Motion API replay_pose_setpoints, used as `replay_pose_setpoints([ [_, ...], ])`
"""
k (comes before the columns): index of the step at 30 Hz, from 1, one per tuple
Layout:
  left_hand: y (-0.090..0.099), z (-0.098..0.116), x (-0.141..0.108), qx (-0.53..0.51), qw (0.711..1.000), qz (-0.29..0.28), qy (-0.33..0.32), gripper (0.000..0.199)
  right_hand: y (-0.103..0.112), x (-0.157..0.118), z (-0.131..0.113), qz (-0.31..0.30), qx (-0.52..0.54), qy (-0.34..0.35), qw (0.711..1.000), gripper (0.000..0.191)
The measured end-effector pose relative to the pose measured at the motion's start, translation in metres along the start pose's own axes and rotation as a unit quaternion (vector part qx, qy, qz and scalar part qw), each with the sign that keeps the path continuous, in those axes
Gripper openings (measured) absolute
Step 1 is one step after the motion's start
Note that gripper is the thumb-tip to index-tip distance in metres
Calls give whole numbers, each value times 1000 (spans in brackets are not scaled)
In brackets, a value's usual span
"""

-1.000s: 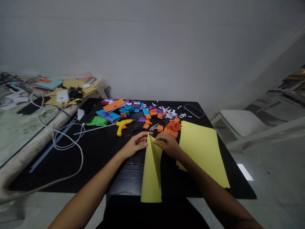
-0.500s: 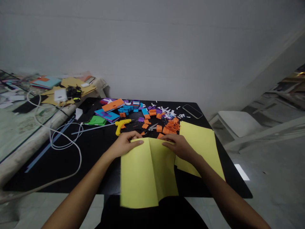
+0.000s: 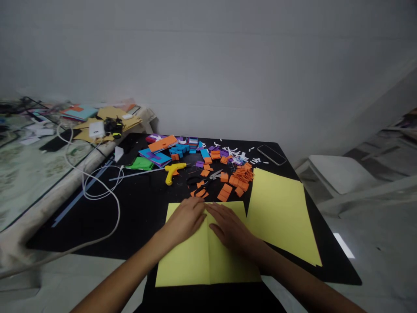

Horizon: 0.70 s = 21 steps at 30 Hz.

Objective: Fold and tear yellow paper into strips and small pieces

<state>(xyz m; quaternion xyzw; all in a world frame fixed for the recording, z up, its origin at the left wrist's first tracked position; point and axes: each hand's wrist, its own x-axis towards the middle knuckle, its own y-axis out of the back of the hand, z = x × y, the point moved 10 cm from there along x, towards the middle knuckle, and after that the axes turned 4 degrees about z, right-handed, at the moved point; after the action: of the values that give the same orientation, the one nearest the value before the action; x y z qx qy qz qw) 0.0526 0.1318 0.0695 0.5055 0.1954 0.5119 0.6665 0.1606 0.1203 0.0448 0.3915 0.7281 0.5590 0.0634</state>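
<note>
A creased yellow sheet [image 3: 185, 265] lies spread on the black table at its front edge, its fold line running down the middle. My left hand [image 3: 187, 218] rests flat on the sheet's upper part, just left of the crease. Just right of the crease, my right hand [image 3: 230, 227] lies on the paper with its fingers stretched out. The fingertips of both hands come close together near the top of the fold. More yellow sheets [image 3: 283, 213] are stacked to the right of my right hand.
Beyond the sheet are scissors [image 3: 215, 174], a yellow glue gun [image 3: 173, 170], orange paper pieces [image 3: 243, 174] and white scraps. A phone [image 3: 272, 154] lies at the back right. A white cable [image 3: 117, 208] loops over the left side. A white stool [image 3: 335, 174] stands at right.
The yellow sheet has come down from a raised, bent shape to lie nearly flat. Both hands have moved from its top edge onto its surface, closer together. The view has shifted slightly.
</note>
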Motion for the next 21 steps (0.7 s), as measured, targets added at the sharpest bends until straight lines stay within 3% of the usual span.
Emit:
replay_pose_setpoints([
  [2,-8,9,-11,0,999,21,-25,40,-2,-1,2,7,-5,3,1000,54],
  [5,-17,2,-24,21,999,48,-13,50,-6,-2,3,4,-14,2,1000,55],
  [12,-29,-11,-36,50,998,34,-2,51,-10,-5,3,2,-38,-10,999,62],
  [21,-27,-10,-40,50,998,41,16,51,-15,-7,5,20,-56,6,998,58],
])
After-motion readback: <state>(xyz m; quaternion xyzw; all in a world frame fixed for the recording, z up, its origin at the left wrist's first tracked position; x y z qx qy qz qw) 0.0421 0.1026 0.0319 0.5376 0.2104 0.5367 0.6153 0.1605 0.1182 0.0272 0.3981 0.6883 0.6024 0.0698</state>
